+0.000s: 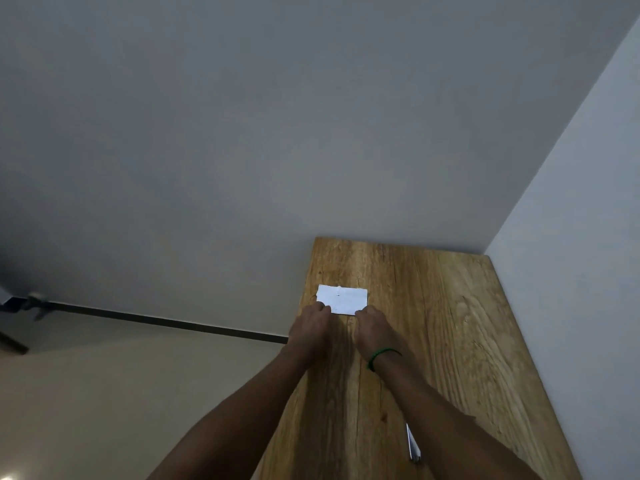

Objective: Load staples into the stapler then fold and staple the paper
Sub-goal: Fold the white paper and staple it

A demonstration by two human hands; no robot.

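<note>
Grey walls (242, 133) meeting at a corner behind; pale floor (104, 393) to the left with a dark skirting strip (173, 323) along its far edge. Wooden table (450, 341), strong grain, pushed into that corner, running away from the viewer.

Small white paper (343, 298) lying flat near the far left part of the tabletop, a rectangle with its long side across the view, a faint mark near its top edge, apparently folded though layers too small to make out. Well apart from the table's far edge, close to the left edge.

Left hand (309, 327) stretched forward, palm down, fingertips on the near left corner of the paper. Right hand (373, 329) likewise palm down, fingertips at the near right corner. Fingers of both extended and held together, pressing or pinching at the sheet's near edge; whether curled under the edge or merely resting on top, cannot tell. Neither hand closed around anything. Hands just beside each other, bare wood showing between them.

Green band (382, 355) around the right wrist. Both forearms bare, reaching in from the bottom of the view.

Slim metallic object (413, 445) lying on the table near the lower edge, partly hidden beside the right forearm, possibly the stapler but too little visible to say.
</note>
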